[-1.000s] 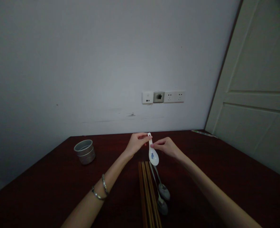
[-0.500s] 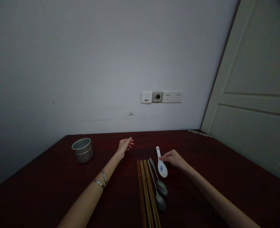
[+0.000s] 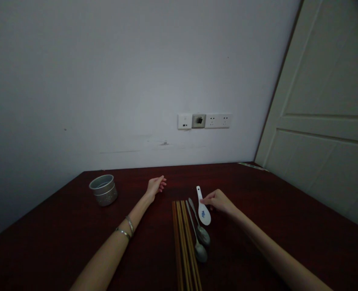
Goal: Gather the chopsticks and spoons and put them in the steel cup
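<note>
My right hand (image 3: pixel 219 201) pinches the white soup spoon (image 3: pixel 204 214) by its handle, between thumb and fingertips. The spoon has a blue mark in its bowl, and its handle points away from me. Just left of it lie two metal spoons, the farther one (image 3: pixel 203 235) and the nearer one (image 3: pixel 201 253). Several wooden chopsticks (image 3: pixel 183 242) lie side by side next to them, running toward me. My left hand (image 3: pixel 155 187) rests on the table beyond the chopsticks, its fingers loosely bent and apart, holding nothing. Two bracelets circle that wrist.
A grey metal cup (image 3: pixel 105 196) stands upright at the far left of the dark red table (image 3: pixel 60 226). Behind the table rises a white wall with sockets (image 3: pixel 217 121). A pale panelled door (image 3: pixel 324 121) is at the right.
The whole view has shifted slightly. My right hand keeps its pinch on the soup spoon, which lies nearly where it was beside the metal spoons. My left hand stays empty.
</note>
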The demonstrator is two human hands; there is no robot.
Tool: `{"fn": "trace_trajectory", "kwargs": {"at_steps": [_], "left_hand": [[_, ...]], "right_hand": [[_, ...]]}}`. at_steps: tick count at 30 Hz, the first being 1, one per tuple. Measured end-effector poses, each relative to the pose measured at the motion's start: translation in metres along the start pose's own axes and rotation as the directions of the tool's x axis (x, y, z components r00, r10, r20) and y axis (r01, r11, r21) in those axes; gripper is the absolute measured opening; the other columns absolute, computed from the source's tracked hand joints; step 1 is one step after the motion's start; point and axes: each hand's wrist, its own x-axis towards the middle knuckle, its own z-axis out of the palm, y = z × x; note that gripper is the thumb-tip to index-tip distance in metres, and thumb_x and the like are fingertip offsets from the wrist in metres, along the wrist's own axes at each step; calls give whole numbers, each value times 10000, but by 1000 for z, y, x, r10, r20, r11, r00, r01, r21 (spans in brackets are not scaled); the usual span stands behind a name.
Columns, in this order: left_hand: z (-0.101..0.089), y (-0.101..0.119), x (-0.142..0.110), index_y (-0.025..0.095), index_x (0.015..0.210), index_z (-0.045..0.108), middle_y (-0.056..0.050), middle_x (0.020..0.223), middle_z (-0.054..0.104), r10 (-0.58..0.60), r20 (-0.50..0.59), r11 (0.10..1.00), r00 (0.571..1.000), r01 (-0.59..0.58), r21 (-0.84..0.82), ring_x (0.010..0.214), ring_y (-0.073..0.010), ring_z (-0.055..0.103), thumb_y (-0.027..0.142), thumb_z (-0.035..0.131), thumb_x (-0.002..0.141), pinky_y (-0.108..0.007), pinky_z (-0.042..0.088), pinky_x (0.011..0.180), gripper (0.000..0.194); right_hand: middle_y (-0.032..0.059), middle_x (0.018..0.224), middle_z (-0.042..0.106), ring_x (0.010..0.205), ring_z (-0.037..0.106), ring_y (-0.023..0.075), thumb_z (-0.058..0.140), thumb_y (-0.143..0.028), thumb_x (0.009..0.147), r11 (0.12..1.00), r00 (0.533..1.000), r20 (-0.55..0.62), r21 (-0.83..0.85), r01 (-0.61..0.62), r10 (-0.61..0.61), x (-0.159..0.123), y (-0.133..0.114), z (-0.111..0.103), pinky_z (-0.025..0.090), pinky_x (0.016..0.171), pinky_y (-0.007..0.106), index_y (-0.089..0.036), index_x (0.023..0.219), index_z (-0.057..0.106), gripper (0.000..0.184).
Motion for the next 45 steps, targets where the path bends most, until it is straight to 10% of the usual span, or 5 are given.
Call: {"fn": "trace_trajectory", "kwargs": {"at_steps": [45], "left_hand": [[0, -7, 4, 97, 732, 614, -33, 566, 582, 53, 85, 986, 995, -65, 153, 393, -53, 438, 442, 544, 718, -161, 332, 333, 353]], "right_hand": [[24, 522, 602, 439, 486, 72, 645, -285, 637, 997, 998, 12, -50, 55, -54, 6, 21, 13, 334, 391, 154, -97, 677, 684, 196]]}}
